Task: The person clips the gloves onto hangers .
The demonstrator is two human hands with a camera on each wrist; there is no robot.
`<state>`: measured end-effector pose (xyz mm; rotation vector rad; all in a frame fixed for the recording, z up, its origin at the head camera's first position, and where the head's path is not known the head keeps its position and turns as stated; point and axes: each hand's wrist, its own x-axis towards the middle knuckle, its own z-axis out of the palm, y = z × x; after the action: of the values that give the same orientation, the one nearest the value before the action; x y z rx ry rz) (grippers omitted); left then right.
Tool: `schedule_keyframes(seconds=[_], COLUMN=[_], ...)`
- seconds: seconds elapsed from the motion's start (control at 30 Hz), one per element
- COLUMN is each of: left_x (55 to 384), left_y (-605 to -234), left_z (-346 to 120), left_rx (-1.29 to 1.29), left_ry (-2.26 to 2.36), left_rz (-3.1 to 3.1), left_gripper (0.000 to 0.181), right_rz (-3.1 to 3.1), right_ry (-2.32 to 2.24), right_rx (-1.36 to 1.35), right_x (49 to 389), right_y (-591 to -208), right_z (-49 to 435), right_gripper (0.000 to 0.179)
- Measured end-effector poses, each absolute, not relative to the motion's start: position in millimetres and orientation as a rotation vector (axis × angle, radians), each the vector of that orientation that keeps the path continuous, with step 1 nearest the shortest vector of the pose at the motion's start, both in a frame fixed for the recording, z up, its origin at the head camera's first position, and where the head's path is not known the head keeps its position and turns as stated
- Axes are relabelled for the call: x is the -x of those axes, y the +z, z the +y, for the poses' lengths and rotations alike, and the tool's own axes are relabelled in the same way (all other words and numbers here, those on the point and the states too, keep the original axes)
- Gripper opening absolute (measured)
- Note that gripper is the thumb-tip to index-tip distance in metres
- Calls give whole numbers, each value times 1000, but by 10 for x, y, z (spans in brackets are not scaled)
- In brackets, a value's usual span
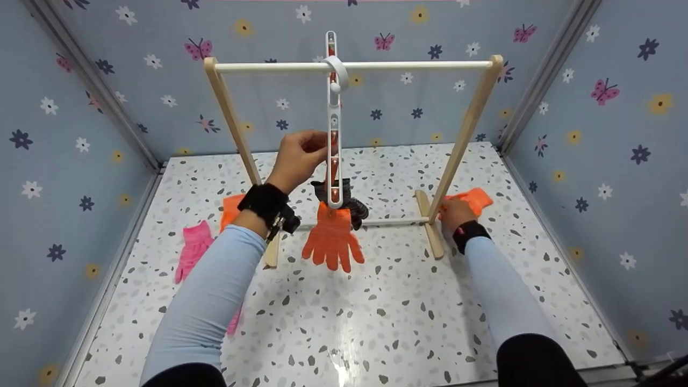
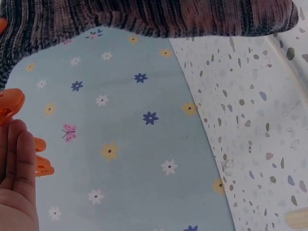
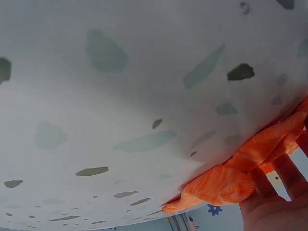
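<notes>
A narrow white clip hanger (image 1: pixel 334 115) with orange clips (image 2: pixel 43 166) hangs by its hook from the rack's top bar. My left hand (image 1: pixel 299 156) holds the hanger's side at mid-length, its fingertips by an orange clip in the left wrist view. An orange knitted glove (image 1: pixel 333 239) hangs fingers down at the near end. Behind it hangs a dark striped glove (image 1: pixel 357 209), whose knit crosses the top of the left wrist view. Beside the rack's right foot, my right hand (image 1: pixel 456 213) grips another orange glove (image 3: pixel 221 185) lying on the surface; some fingertips are hidden in its folds.
The wooden rack (image 1: pixel 467 123) stands on two feet joined by a low white bar (image 1: pixel 392 221). Left of it lie a pink glove (image 1: pixel 196 247) and an orange glove (image 1: pixel 231 209), with more pink partly under my left arm. Flowered panels (image 1: pixel 607 161) enclose the speckled surface (image 1: pixel 322 322).
</notes>
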<state>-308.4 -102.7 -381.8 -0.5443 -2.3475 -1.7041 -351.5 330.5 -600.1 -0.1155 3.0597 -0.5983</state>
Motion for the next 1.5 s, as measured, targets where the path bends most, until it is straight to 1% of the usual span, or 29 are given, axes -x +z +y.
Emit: schedule_keyframes(seconds=[0.2,0.43,0.93,1.2,1.37,1.5], left_x=[3090,3091,3105,3090,3076,3084], left_y=[-3815,-3824,-3831,-3826,-3815,-3806], left_z=[-1031,-1037,-1027,-1048,-1044,-1035], left_rx=[531,529,516,504,512,514], left_ry=[-1706,-1700,-1736,-1719,-1724,-1733], left_rz=[-2345,-2350,-2330,-2352,-2347,-2342], left_gripper=[28,29,28,29,28,30], right_rz=[3058,3002,2854,2808,2822,2808], right_ry=[-604,-636,-725,-693,-676,-679], right_rx=[135,113,155,137,213,281], right_x=[3493,3385,3336,3253,3214,3171], right_y=[-6015,-5907,-5863,-5819,-5800,-5751], right_z=[3299,3273,3452,3502,3527,3535], right_gripper=[30,39,35,41,40,36])
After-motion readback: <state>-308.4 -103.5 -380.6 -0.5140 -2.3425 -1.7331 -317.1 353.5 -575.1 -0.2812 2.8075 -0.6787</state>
